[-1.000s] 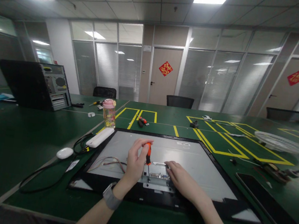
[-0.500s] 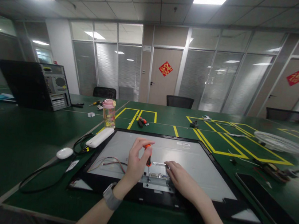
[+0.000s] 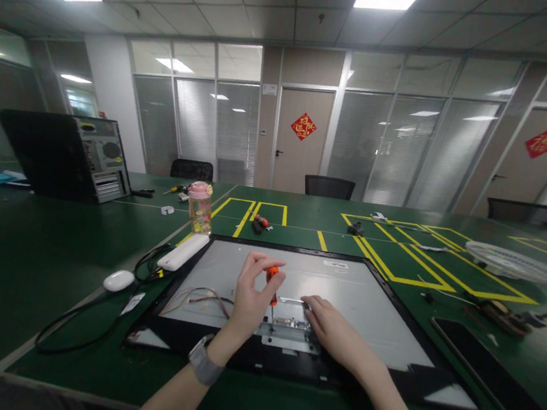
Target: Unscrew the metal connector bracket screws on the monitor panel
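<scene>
My left hand (image 3: 252, 293) has its fingers around the orange and black handle of an upright screwdriver (image 3: 273, 274). The screwdriver's tip meets a metal bracket (image 3: 288, 343) near the front edge of a display panel (image 3: 225, 262). The panel lies flat, its grey metal back facing up inside a black frame. My right hand (image 3: 328, 323) rests on the panel at the bracket's right side, fingertips on a small circuit board (image 3: 291, 323); whatever is under the fingers is hidden. Thin coloured wires (image 3: 206, 293) run across the panel to the left of my left hand.
A white power strip (image 3: 184, 252), black cables (image 3: 76, 347), a white oval device (image 3: 118, 280) and a pink-lidded bottle (image 3: 200, 209) stand left of the panel. A computer tower (image 3: 53, 152) sits farther left. To the right are a black slab (image 3: 491, 371) and a caliper-like tool (image 3: 505, 315).
The fingers of my left hand have shifted on the screwdriver handle, the thumb moving slightly right. The screwdriver stays at the same spot, and my right hand has not visibly moved.
</scene>
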`<state>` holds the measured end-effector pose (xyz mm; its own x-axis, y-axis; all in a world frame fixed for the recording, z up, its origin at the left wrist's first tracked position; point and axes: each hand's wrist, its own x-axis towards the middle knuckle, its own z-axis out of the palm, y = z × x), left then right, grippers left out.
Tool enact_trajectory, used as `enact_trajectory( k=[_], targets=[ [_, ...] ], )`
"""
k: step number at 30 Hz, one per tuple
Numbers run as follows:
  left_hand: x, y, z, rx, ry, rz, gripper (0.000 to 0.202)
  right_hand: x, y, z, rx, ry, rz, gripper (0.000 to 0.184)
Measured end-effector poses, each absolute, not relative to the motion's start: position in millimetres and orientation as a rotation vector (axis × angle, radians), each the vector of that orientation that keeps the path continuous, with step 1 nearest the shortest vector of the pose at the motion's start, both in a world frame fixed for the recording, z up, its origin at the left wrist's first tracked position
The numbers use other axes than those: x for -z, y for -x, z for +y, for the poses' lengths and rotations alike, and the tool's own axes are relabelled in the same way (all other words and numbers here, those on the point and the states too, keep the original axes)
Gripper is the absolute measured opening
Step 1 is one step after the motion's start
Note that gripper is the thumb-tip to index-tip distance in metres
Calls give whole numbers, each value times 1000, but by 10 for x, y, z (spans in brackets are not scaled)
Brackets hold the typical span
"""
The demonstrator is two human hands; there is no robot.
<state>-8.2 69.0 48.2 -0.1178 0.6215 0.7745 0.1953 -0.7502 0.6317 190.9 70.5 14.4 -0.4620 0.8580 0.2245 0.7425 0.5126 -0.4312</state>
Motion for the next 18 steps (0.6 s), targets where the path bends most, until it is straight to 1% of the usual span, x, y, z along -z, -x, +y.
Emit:
enact_trajectory(
  k=[2, 6, 11, 14, 18],
  targets=[
    [-485, 78, 693, -1917, -1855, 914, 14, -134, -1910, 714, -380, 1314, -2345, 33],
    [-478, 80, 676, -1829, -1743, 929, 25, -122, -1912, 721, -375, 1319, -2349, 35],
    [-482, 95, 640, -1811, -1695, 927, 32, -106, -1917, 729, -371, 1308, -2348, 35],
    [-493, 99, 636, -1823, -1713, 921, 31, -96, -1923, 738, -371, 1314, -2347, 36],
    [-499, 95, 655, -1874, -1799, 912, 22, -91, -1926, 740, -369, 1308, -2352, 36]
  ],
)
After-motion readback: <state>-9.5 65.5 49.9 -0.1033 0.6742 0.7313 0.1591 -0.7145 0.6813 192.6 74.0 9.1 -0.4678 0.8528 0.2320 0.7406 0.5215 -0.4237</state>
